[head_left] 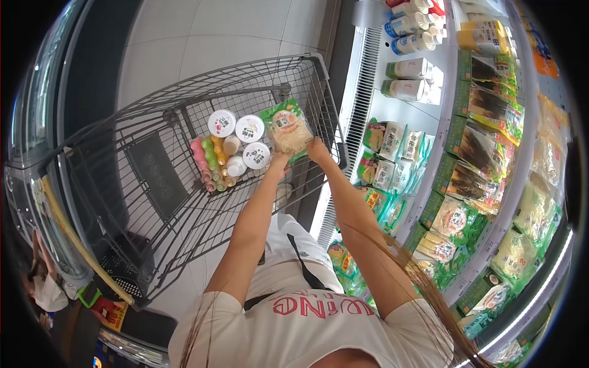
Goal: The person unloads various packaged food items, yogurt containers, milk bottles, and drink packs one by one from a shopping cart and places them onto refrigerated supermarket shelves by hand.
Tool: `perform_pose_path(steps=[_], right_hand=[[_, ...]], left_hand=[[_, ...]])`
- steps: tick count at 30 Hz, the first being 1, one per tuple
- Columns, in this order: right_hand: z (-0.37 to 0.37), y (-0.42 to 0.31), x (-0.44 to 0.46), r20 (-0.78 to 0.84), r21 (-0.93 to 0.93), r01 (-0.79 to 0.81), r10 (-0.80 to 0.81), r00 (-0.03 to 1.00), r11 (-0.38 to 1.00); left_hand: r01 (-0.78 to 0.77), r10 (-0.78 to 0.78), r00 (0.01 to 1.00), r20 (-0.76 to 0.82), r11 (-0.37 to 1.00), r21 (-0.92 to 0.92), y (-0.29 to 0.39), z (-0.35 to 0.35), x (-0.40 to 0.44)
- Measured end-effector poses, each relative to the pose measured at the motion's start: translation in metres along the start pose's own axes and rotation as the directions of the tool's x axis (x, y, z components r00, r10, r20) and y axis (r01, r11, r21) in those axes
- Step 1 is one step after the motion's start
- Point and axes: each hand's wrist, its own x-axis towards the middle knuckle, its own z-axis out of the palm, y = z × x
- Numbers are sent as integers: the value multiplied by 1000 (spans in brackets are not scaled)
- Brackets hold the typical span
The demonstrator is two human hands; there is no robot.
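Note:
Both my hands grip a green and clear plastic package with pale, noodle-like strands inside. My left hand is closed on its lower left edge, and my right hand pinches its lower right corner. The package is over the right end of the grey wire shopping cart. Beside it in the cart are three tubs with white lids. Small bottles in pink, green and orange lie in a group to their left. A white bottle sits among them.
On my right stands a refrigerated shelf with rows of packaged food. Green-trimmed packs, white cartons and white bottles are on its near level. Another person is at the lower left, beyond the cart.

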Motion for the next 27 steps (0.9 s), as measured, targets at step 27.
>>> perform_pose_path(steps=[27], right_hand=[[-207,-60,-318,-387,922,368,-349,854,-122]], left_hand=[[-478,607,448,656,783,-398,79,10,-346]])
